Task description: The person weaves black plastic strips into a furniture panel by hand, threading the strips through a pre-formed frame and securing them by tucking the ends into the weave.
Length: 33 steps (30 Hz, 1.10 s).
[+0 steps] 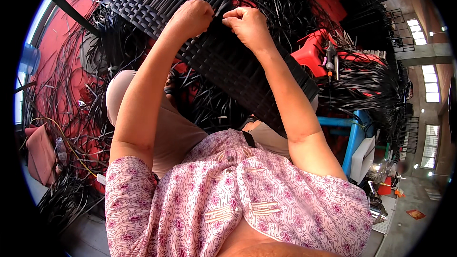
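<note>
Two bare hands were held close together but apart, over one woven panel [214,64] of flat black strips. The fingers of the left hand [193,19] were curled in tightly; those of the right hand [247,26] were bent, with thumb and forefinger brought together at the tips. Whether a strip was gripped in either could not be told — the gaps were too small and dark.

The panel was spread beneath the fingers on a slant, high on their left and low on their right. On their left a basket weave of short, glossy blocks was shown, edged above by long ribs laid side by side; under the right wrist the surface was sunk in shadow.

Beyond the fingers, loose strips [281,0] were heaped in a curling tangle, too many to be counted. Farther left, a smooth red floor [66,19] was littered with thin ones. To the right of the fingers, one red stool [312,52] of moulded plastic was seen, with one gun-shaped tool [329,59] against it. Nearer the body than the fingers, one blue frame [354,143] was placed on the right — and one folded pink cloth [40,154] far on the left.
</note>
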Motion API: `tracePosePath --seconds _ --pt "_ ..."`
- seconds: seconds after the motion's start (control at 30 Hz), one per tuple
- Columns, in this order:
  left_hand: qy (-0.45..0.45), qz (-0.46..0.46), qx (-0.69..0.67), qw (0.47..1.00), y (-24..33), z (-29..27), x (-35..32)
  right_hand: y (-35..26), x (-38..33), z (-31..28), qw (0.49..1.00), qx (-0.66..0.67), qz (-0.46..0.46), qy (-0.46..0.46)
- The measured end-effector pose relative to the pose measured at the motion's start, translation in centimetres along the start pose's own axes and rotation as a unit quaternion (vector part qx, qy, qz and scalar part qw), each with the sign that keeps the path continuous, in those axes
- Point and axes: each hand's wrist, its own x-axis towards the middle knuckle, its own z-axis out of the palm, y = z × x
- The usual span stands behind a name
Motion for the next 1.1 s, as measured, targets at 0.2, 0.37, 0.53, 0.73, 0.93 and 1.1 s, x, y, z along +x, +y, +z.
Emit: tracePosePath --seconds 0.2,0.37,0.53,0.73,0.93,1.1 --pt "0.011 0.044 -0.036 0.998 -1.4 0.2 0.3 -0.8 0.3 1.3 0.991 -0.112 -0.069 0.029" --pt "-0.065 -0.014 -0.06 0.996 -1.1 -0.4 0.7 -1.0 0.2 2.0 0.987 -0.132 -0.071 0.05" --pt "-0.072 -0.044 -0.125 0.989 -3.1 0.0 1.7 -1.2 -0.3 2.3 0.983 -0.147 -0.082 0.073" --pt "-0.064 -0.047 -0.119 0.99 -3.1 -0.7 1.4 -1.9 -0.8 2.7 0.982 -0.146 -0.096 0.073" --pt "0.037 -0.027 -0.036 0.998 -2.7 -3.2 0.4 -2.8 -1.5 2.7 0.961 -0.168 -0.2 0.086" --pt "0.089 -0.026 -0.123 0.988 -3.9 -5.2 0.3 -4.1 0.6 2.2 0.978 -0.047 -0.183 0.086"
